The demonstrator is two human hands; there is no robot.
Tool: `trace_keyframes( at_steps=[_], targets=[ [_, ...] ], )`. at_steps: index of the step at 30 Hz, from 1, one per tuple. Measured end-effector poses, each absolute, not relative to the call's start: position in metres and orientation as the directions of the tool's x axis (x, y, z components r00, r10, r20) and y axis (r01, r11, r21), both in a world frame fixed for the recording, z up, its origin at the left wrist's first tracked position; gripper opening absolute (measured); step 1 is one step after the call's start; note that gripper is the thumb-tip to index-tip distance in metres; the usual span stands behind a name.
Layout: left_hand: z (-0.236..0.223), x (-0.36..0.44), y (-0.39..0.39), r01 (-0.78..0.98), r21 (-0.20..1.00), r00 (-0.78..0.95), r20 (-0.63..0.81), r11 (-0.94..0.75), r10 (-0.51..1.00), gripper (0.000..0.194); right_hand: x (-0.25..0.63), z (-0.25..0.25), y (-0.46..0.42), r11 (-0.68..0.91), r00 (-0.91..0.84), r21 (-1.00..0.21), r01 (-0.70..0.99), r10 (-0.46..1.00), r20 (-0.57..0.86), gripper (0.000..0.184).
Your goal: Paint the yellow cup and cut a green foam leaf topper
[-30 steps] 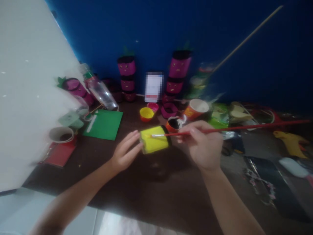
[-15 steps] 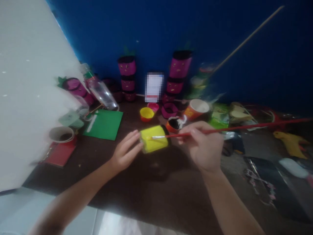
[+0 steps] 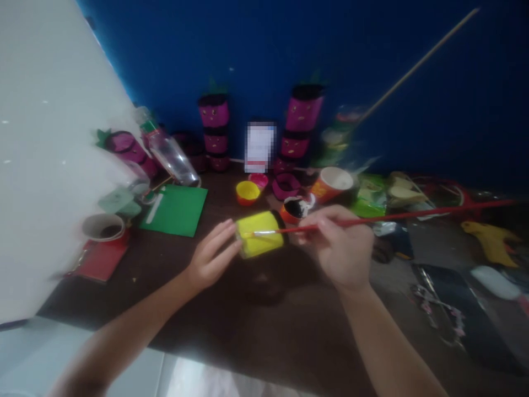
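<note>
A yellow-painted cylinder with a dark band at its right end lies on its side in front of me. My left hand has its fingers at the cylinder's left end and steadies it there. A long red paintbrush is pinched in my right hand, its bristles touching the yellow surface near the left end. Just behind the cylinder stand a small cup of yellow paint, a cup of dark paint with white smears on its rim, and a little pink pot.
Purple stacked figures line the blue wall, beside a clear bottle. Left are a green sheet and a cup with dark liquid. A larger paper cup, a yellow glue gun and a black sheet lie right.
My right hand and the paintbrush have shifted slightly left, bringing the bristles nearer the cylinder's left end. My left hand and the cylinder look almost unmoved.
</note>
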State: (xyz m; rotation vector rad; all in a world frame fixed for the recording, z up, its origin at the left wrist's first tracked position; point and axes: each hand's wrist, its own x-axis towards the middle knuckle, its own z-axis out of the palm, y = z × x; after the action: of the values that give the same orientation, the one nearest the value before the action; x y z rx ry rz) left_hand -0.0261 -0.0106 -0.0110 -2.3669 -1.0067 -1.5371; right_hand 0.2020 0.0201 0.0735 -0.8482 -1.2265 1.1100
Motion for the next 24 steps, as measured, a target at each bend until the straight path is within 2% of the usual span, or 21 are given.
trace_keyframes(
  at_steps=[8,13,24],
  targets=[
    [-0.011,-0.0259,-0.0105,0.613,0.228,0.246,0.854,-0.756,0.458,0.049,0.2026,0.0724,0.0198,0.273,-0.034,-0.945,-0.179,0.958,0.283,0.013],
    [-0.0105,-0.0255,-0.0103,0.614,0.233,0.244,0.853,-0.754,0.462,0.051,0.2031,0.0718,0.0196,0.282,0.017,-0.948,-0.149,0.959,0.282,0.014],
    [-0.0103,-0.0257,-0.0095,0.616,0.227,0.24,0.858,-0.754,0.454,0.054,0.2022,0.073,0.0183,0.271,-0.02,-0.947,-0.173,0.96,0.279,0.014]
  ],
)
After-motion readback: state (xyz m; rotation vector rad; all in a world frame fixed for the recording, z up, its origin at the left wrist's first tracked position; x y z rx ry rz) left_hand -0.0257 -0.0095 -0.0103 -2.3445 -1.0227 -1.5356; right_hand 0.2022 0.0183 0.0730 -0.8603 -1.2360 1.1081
